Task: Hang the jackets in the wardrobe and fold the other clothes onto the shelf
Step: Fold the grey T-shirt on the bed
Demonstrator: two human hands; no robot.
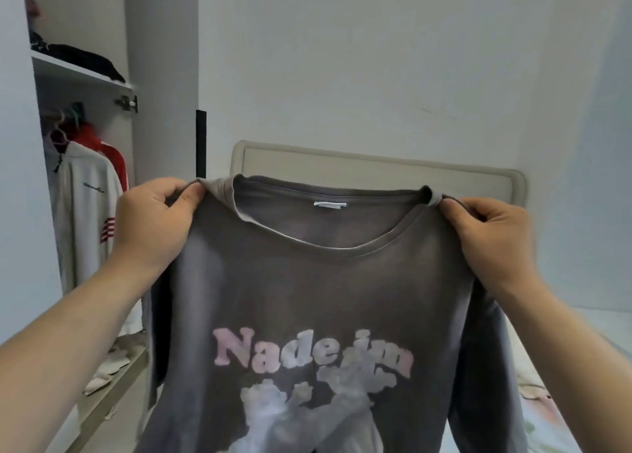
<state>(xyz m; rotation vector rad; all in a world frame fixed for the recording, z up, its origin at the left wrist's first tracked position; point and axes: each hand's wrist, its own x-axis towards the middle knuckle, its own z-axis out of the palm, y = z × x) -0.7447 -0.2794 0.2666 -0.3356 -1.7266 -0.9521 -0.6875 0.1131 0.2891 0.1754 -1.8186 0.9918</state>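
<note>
Wardrobe (95, 25): open, to the left of your left hand (154, 223). Its shelf (78, 71), above that hand, carries a folded black garment (85, 61). A white jacket with red stripes (89, 213) hangs below it.

Bed (581, 367): beneath and beyond your right hand (485, 233). Padded headboard (376, 168) behind both hands.

Grey long-sleeved top (307, 298): held in the air between the hands, front toward you. Each hand pinches a shoulder, thumb against curled fingers. It is not a jacket, so the judgement is fold, then shelf.

Method: hold both pinches level so the body hangs square. Lower it front-down onto the bed, smooth it, turn the sleeves in, then fold hem to collar.

Fabric looks like soft, faded, limp knit, likely to sag sideways if one pinch loosens. The round ribbed collar is stretched wide. Puffy pastel lettering (307, 353) crosses the chest, with a pale print below; place the folds so they avoid creasing it. Small white neck label (330, 204) inside the back collar.
</note>
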